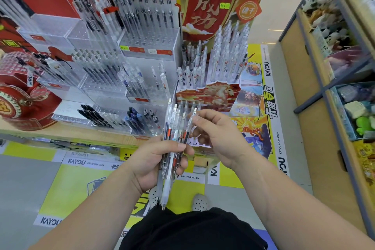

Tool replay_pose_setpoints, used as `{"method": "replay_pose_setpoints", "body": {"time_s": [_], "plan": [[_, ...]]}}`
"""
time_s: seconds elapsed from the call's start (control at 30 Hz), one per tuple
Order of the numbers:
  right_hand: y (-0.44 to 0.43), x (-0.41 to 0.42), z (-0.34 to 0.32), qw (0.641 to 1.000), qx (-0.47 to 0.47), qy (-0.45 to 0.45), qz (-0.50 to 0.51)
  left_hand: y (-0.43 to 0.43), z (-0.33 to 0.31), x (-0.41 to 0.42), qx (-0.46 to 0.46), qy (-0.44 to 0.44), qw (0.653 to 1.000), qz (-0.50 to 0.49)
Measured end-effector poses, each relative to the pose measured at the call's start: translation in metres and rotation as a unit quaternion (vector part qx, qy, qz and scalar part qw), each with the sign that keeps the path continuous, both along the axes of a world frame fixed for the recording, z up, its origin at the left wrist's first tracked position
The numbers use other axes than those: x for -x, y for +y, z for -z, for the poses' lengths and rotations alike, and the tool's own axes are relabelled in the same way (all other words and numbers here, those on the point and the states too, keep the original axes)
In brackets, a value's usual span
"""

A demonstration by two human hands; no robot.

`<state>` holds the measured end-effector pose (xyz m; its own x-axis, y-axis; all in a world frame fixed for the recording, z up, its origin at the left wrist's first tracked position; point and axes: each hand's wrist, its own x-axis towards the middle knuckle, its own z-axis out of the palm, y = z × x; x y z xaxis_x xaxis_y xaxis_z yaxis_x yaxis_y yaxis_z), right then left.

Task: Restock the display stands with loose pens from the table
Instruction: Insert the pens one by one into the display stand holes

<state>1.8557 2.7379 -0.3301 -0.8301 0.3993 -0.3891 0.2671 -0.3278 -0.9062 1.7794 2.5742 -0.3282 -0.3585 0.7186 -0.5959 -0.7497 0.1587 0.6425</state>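
Sorting one pen out of the bundle, in front of the stands

The left hand (156,160) curls round a bundle of pens (172,126), long axis running from the body toward the display stands (146,91) just beyond. The right hand (215,134) pinches one pen (190,125) near its far, probably clicker, end.

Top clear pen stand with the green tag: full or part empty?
Part empty. The top clear pen stand holds pens in its back rows; its front rows of holes are bare.
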Motion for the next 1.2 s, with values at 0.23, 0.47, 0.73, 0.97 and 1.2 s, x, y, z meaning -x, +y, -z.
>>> {"method": "replay_pose_setpoints", "body": {"time_s": [0.23,0.47,0.73,0.97,1.2], "plan": [[0.02,-0.002,-0.007,0.992,0.1,0.023,0.075,0.004,0.001,0.002,0.004,-0.002,1.0,-0.025],[0.04,-0.006,-0.014,0.985,0.072,0.077,0.138,0.0,0.008,0.008,-0.018,-0.041,0.997,-0.06],[0.015,0.028,-0.043,0.987,-0.009,0.135,0.089,-0.022,-0.017,0.037,-0.105,-0.046,0.989,-0.096],[-0.035,0.086,-0.061,0.984,-0.075,0.149,0.055,-0.074,-0.038,0.094,-0.107,-0.001,0.979,-0.171],[-0.109,0.173,-0.069,0.98,-0.125,0.144,0.06,-0.154,-0.043,0.184,-0.069,0.04,0.967,-0.243]]}}
